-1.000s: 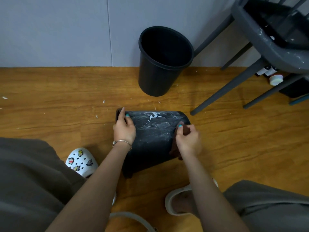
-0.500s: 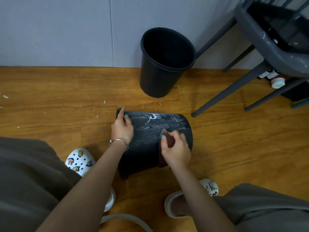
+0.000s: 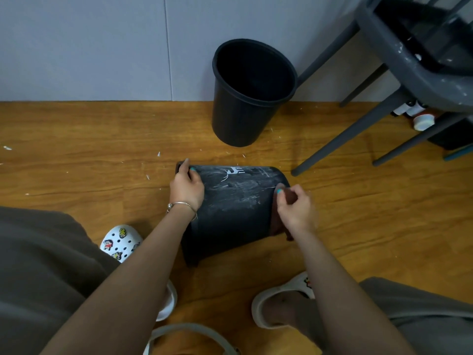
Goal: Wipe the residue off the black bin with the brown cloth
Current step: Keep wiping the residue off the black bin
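A black bin (image 3: 230,213) lies on its side on the wooden floor between my feet, its upper side smeared with white residue and a white logo near the far edge. My left hand (image 3: 185,188) rests on the bin's left end, thumb over the rim, fingers on the wall. My right hand (image 3: 294,208) grips the brown cloth (image 3: 277,224) bunched against the bin's right end; most of the cloth is hidden under the hand.
A second black bin (image 3: 245,98) stands upright against the grey wall. A grey chair (image 3: 409,73) with slanted legs fills the upper right, small bottles (image 3: 419,116) behind its legs. White scraps dot the floor (image 3: 89,155). My white clogs (image 3: 120,242) flank the lying bin.
My right hand slid the cloth from the middle of the bin back out to its right end. The left hand stayed on the left rim.
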### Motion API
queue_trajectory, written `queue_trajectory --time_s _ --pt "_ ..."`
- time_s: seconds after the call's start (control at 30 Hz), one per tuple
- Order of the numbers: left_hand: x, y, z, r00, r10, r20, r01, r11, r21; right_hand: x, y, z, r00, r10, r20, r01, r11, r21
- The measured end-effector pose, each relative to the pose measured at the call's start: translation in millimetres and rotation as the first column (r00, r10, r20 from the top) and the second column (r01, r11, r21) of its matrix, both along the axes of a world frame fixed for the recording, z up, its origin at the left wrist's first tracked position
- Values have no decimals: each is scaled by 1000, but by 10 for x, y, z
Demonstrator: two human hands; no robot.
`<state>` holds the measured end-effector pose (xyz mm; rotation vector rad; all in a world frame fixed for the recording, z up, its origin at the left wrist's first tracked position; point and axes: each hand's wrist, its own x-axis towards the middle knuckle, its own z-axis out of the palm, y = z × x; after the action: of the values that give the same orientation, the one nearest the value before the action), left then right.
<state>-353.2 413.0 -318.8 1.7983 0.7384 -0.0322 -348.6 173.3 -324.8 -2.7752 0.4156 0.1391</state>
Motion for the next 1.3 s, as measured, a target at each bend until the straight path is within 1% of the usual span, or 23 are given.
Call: queue_trajectory --time_s 0.07,0.1,0.2,0.23,0.27,0.4,0.43,0.47,0.57,0.6,0.63,0.67,0.73,0.8,0.9,0.97,1.03,1.1,1.13,1.17,1.23,1.27,1.3 --pt "7 12 -24 1000 9 -7 -9 1000 4 165 -13 29 991 -133 15 133 991 -1" --pt "13 17 -35 1000 5 -5 -5 1000 17 181 17 40 992 -122 13 122 991 -51" --pt "-1 27 -46 1000 21 -9 -21 999 36 52 75 54 994 112 13 -109 983 -145" --pt "7 23 -41 1000 16 -4 -16 999 40 24 61 73 986 165 3 -163 975 -154" --pt "13 12 -28 1000 9 -2 -9 999 44 46 8 74 985 172 -1 -170 972 -159" --pt "22 -10 18 1000 23 14 -24 998 51 301 -104 158 1000 -13 -17 10 979 -202" --pt "24 -11 15 999 29 16 -30 998 55 334 -79 182 999 -32 -24 26 976 -218" --pt "27 -5 3 999 36 16 -37 998 56 331 -38 199 1000 -9 -27 2 971 -238" --pt "16 2 -37 999 39 6 -40 998 46 161 21 184 976 204 -70 -215 934 -285" --pt "11 -6 -33 1000 28 4 -28 999 43 141 -20 176 967 243 -74 -254 925 -282" --pt "0 -15 -33 1000 19 2 -19 999 40 164 -86 170 970 231 -74 -242 928 -282" --pt "-12 -20 -26 1000 19 0 -19 999 35 208 -145 171 981 178 -74 -192 938 -288" --pt "-39 -28 -25 1000 29 0 -29 999 29 274 -188 188 998 25 -53 -40 953 -300" --pt "-55 -44 -20 999 40 9 -41 999 33 223 -95 175 998 -55 -16 49 962 -268" --pt "-45 -38 -24 998 56 1 -56 998 37 -154 271 67 998 -5 62 10 997 -72" --pt "-64 -28 -30 999 50 -1 -50 998 33 -421 433 17 993 47 105 -48 999 13" --pt "-116 -25 -25 1000 20 2 -21 999 37 -464 398 38 984 145 102 -143 989 -25" --pt "-154 -36 -8 1000 -14 -7 14 999 52 -346 177 69 967 251 34 -243 958 -156" --pt "-158 -36 1 1000 -12 -8 13 999 51 -247 46 85 970 243 0 -238 949 -207" --pt "-150 -41 5 1000 -4 -3 4 999 45 -155 -58 107 984 178 -22 -178 958 -226" --pt "-102 -44 9 1000 23 12 -23 999 22 -80 -47 134 1000 17 -1 -17 984 -177" --pt "-79 -40 3 999 35 16 -35 999 12 -115 88 126 1000 -18 18 20 990 -137" --pt "-71 -33 -15 999 46 16 -47 999 2 -196 257 91 999 -8 31 11 994 -105"
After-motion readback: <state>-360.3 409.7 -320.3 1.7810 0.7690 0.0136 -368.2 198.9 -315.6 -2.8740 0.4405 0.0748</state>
